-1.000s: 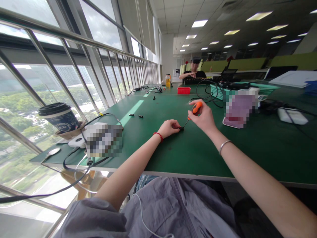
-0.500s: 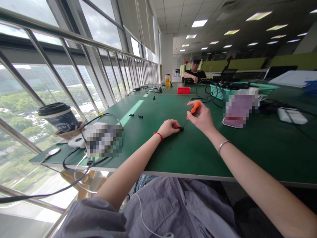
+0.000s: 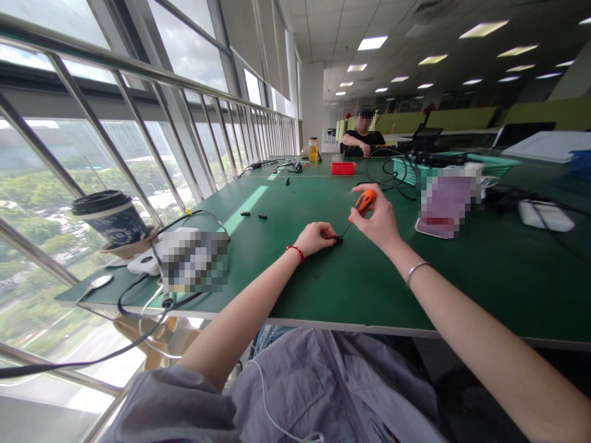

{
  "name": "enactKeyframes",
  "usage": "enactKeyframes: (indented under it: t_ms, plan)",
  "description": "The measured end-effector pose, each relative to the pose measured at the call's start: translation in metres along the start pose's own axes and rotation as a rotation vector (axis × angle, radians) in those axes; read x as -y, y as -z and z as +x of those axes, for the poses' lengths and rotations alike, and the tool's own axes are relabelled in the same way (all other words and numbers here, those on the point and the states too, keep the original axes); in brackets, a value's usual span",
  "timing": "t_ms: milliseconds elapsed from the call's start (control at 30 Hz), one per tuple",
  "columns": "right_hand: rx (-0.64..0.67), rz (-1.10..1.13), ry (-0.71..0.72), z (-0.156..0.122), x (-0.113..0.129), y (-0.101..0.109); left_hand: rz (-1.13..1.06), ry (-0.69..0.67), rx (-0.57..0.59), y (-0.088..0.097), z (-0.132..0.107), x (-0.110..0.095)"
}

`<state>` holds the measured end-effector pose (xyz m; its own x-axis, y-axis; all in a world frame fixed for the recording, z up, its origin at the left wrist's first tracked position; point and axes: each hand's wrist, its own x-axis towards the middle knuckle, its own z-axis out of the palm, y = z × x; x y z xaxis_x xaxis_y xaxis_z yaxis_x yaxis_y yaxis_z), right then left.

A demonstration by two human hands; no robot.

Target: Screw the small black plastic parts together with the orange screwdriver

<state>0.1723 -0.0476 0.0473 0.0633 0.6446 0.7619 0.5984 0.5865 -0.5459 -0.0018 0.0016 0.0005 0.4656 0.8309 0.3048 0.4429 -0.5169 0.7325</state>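
Note:
My right hand [image 3: 377,216] grips the orange and black handle of a screwdriver [image 3: 367,200], held at a slant. Its thin shaft runs down to the left, and the tip meets a small black part [image 3: 338,239] on the green table [image 3: 295,283]. Pinched at its left end, that part is held by my left hand [image 3: 316,237], whose fingers hide some of it. Two similar small black pieces [image 3: 263,216] lie farther off to the left, and another dark piece [image 3: 287,181] sits beyond them.
At left stand a lidded paper cup [image 3: 113,221] and a white device [image 3: 178,243] among cables. To the right are a phone [image 3: 443,206], a teal basket [image 3: 404,171] and a white adapter [image 3: 545,215]. Farther back are a red tray [image 3: 343,168], a jar [image 3: 313,149] and a seated person [image 3: 364,135].
The screwdriver handle has turned slightly in my right hand, and those fingers have shifted a little. My left hand keeps its hold on the black part.

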Motion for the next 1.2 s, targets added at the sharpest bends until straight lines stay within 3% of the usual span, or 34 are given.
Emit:
enactKeyframes:
  t_ms: [267,467,700,1200]
  plan:
    - [-0.001,-0.031,-0.059,0.003,0.0,0.001,0.006,0.005,0.008,0.001,0.0,0.0]
    - [0.011,0.05,0.006,0.002,-0.005,-0.001,-0.01,0.015,0.007,0.001,0.0,-0.001]
    - [-0.018,-0.041,-0.048,0.001,0.003,0.0,0.02,0.002,0.005,0.0,0.001,0.001]
    - [-0.096,0.014,0.057,0.002,-0.002,0.0,0.039,-0.004,0.006,0.0,0.001,0.002]
